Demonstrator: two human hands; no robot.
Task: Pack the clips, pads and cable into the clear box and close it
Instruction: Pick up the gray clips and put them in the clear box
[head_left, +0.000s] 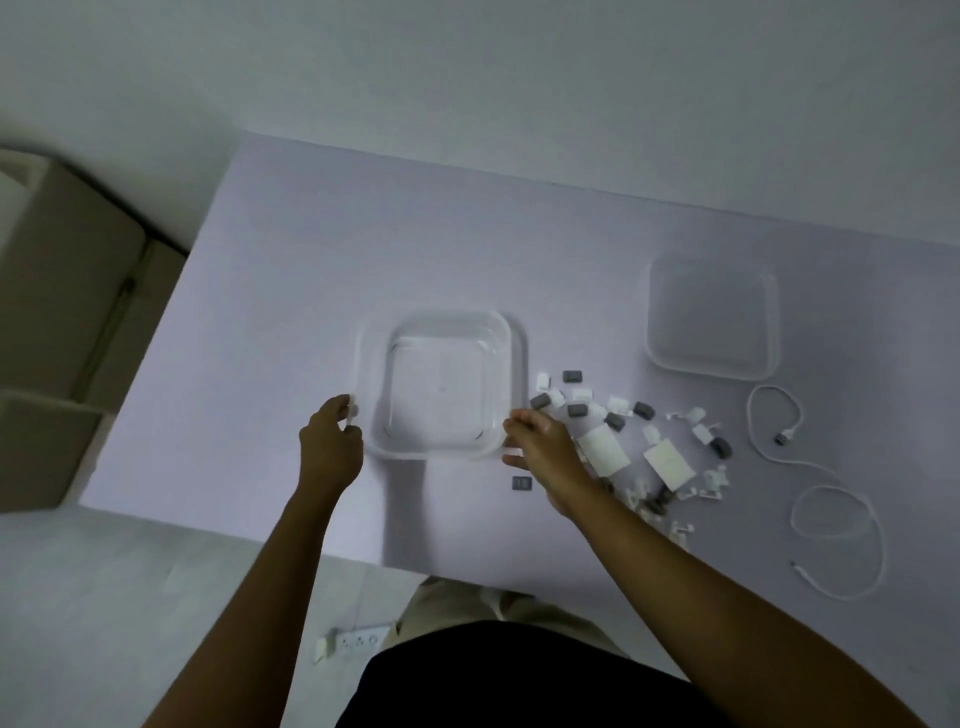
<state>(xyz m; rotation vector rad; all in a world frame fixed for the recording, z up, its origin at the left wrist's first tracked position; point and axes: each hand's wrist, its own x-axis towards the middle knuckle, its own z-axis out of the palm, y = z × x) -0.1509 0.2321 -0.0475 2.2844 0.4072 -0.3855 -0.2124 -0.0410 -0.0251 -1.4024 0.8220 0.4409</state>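
The clear box (441, 332) stands open and empty in the middle of the table. My left hand (330, 441) grips its left rim and my right hand (540, 447) grips its near right corner. Right of the box lies a scatter of small grey clips (572, 376) and white clips (618, 403), with two white square pads (604, 451) (669, 461) among them. The white cable (831, 514) curls loosely at the far right. The clear lid (711, 319) lies flat behind the clips.
The pale table (260, 312) ends at a wall behind. A beige cabinet (57, 322) stands to the left. A white power strip (353, 642) lies on the floor by my legs. One grey clip (521, 483) sits apart, just under my right wrist.
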